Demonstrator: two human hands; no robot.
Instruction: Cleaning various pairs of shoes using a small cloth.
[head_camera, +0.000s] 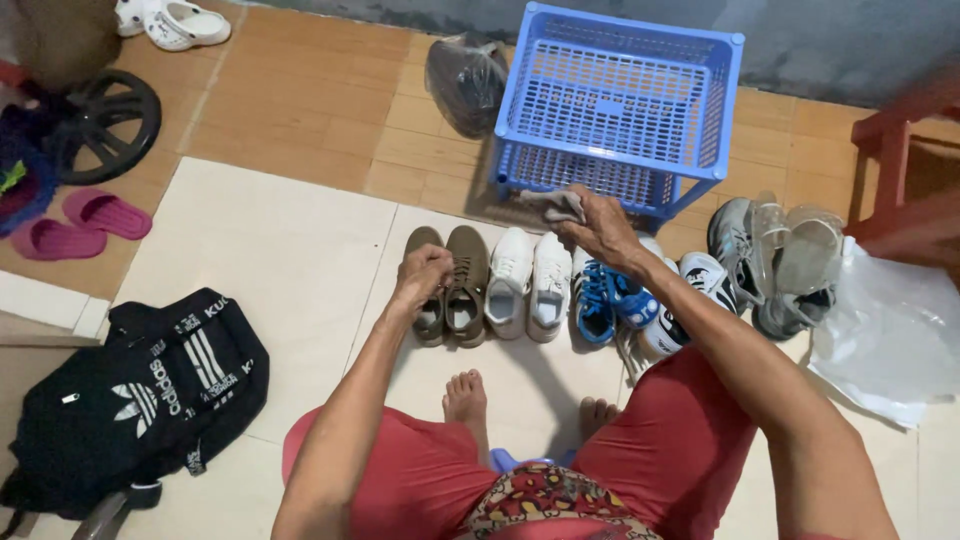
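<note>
Floor (250, 250): pale tiles in the foreground, orange-brown tiles beyond, running to a grey wall (850, 40). Red wooden furniture (900, 170) stands at right. Lighting even, soft.

The light is soft and even, medium bright, with no strong glare on the floor. A weak shadow falls under the blue plastic lattice basket (620, 105) in the upper middle of the frame and below the row of shoes. The crumpled clear plastic sheet (885, 335) at the right edge reflects a pale shine. The centre is quite sharp, but the right hand (598, 228) shows little motion blur. Straight lines bend near the edges, as from a wide lens.
</note>
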